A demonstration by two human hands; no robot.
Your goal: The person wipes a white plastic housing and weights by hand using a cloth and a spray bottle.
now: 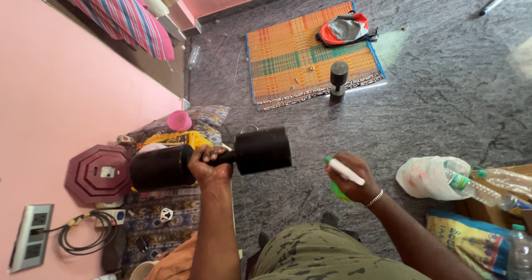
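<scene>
My left hand (209, 166) grips the handle of a black dumbbell (260, 149), held level at about waist height, its two thick ends sticking out left and right of my fist. My right hand (348, 179) is closed around a green and white spray bottle (342, 174), held just right of the dumbbell above the grey floor. A second black dumbbell (338, 79) stands on end at the edge of an orange woven mat (288, 52) farther away.
A pink wall (55, 108) with a socket (25, 235) and maroon clock (98, 173) runs along the left. Cushions and clutter lie below it. Plastic bottles (487, 183), a white bag (426, 177) and a yellow sack (471, 241) sit at right. A red-grey backpack (346, 28) rests on the mat.
</scene>
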